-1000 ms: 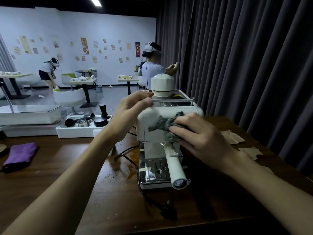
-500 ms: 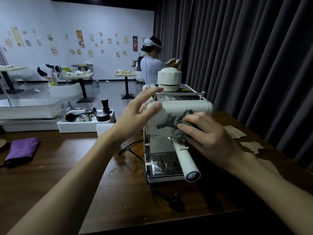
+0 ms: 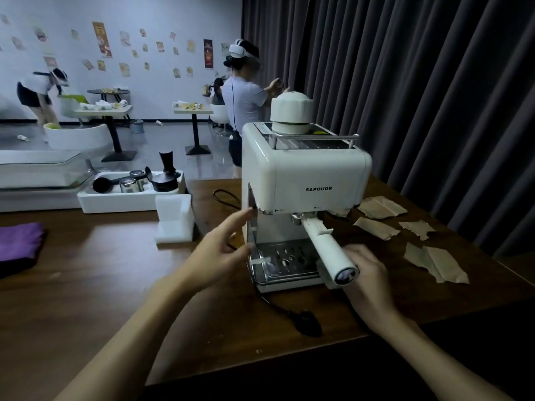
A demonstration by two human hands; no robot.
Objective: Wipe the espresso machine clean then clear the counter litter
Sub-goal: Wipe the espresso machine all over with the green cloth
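Dark wooden counter (image 3: 86, 285) carries the espresso machine (image 3: 304, 180) at centre. I keep my left hand (image 3: 220, 250) open and empty at its 9 o'clock side, steadying. My right hand (image 3: 367, 279) sits below the portafilter handle (image 3: 327, 250); grip undeterminable. Torn paper litter (image 3: 434, 261) occupies 3 o'clock; 6 o'clock edge is near.

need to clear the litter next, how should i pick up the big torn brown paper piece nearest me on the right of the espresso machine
Pinch the torn brown paper piece at its jagged near edge, coming from above with the right hand. It lies flat on the wooden counter, apart from the other scraps, so a fingertip lift at a ragged corner probably works best.
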